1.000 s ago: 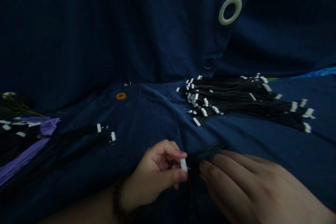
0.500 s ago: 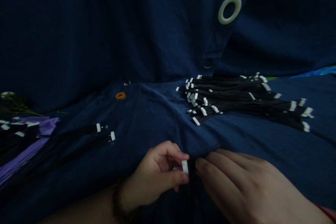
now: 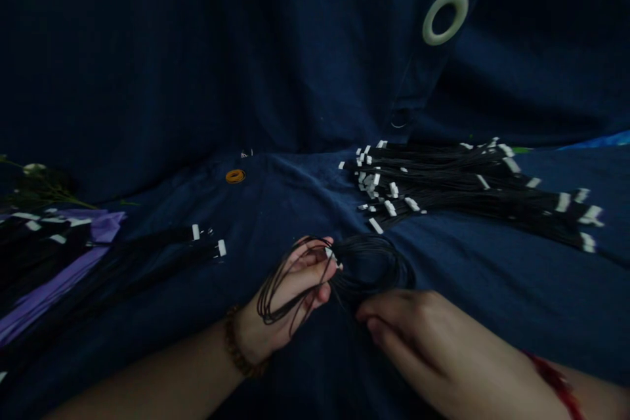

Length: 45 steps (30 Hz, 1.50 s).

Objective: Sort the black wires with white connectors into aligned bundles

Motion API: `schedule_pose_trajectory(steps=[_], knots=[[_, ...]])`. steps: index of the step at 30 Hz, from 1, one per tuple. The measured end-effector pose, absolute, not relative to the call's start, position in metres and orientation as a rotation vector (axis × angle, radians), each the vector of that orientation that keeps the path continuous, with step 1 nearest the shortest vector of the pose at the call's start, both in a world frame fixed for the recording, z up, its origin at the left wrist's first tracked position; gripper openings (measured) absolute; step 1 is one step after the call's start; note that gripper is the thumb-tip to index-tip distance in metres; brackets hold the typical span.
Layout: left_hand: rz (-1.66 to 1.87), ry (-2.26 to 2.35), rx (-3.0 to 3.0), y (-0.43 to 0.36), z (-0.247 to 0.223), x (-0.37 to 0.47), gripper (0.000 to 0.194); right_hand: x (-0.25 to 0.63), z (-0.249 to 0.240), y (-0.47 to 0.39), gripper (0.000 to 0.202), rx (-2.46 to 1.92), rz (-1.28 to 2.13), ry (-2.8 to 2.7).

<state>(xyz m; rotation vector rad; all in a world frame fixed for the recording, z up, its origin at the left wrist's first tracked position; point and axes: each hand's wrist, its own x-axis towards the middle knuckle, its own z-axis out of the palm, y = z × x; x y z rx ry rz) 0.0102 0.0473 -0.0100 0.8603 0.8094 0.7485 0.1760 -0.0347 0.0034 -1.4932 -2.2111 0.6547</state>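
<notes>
Far left, wires (image 3: 44, 236) lay on a purple sheet (image 3: 105, 228); two more cables (image 3: 197, 244) beside it. Centre, left hand (image 3: 288, 295) clamped on a looped black wire bundle (image 3: 344, 269), loops draped over its fingers. Right hand (image 3: 423, 341) pinched the same bundle low down. Beyond, right, a cable pile (image 3: 472, 190) rested on blue cloth (image 3: 295, 79).

Dim light; dark blue cloth (image 3: 207, 79) covers everything.
</notes>
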Motion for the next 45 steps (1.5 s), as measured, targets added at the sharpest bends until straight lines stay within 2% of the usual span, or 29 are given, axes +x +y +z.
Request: schedule_pose_trajectory(steps=[7,13,17,23,27,31,35,45], knots=[[0.629,0.762,0.878,0.040,0.007,0.006,0.019,0.172,-0.015,-0.022,0.028,-1.291,1.437,-1.745],[0.678,0.797,0.868,0.043,-0.003,0.010,0.029,0.169,-0.019,-0.021,0.028,-1.260,1.680,-1.501],[0.677,0.818,0.858,0.044,-0.002,0.011,0.029,0.172,-0.024,-0.017,0.033,-1.234,1.734,-1.454],[0.684,0.796,0.807,0.046,-0.001,0.011,0.023,0.170,-0.023,-0.021,0.027,-1.255,1.694,-1.482],[0.668,0.766,0.787,0.047,-0.004,0.011,0.028,0.164,-0.020,-0.021,0.028,-1.186,1.820,-1.312],[0.691,0.788,0.794,0.047,-0.006,0.011,0.030,0.163,-0.018,-0.017,0.020,-1.061,1.888,-1.160],[0.698,0.807,0.798,0.046,-0.006,0.011,0.031,0.164,-0.016,-0.014,0.014,-1.157,1.856,-1.227],[0.722,0.761,0.808,0.047,-0.006,0.011,0.028,0.165,-0.024,-0.017,0.023,-1.256,1.747,-1.255]])
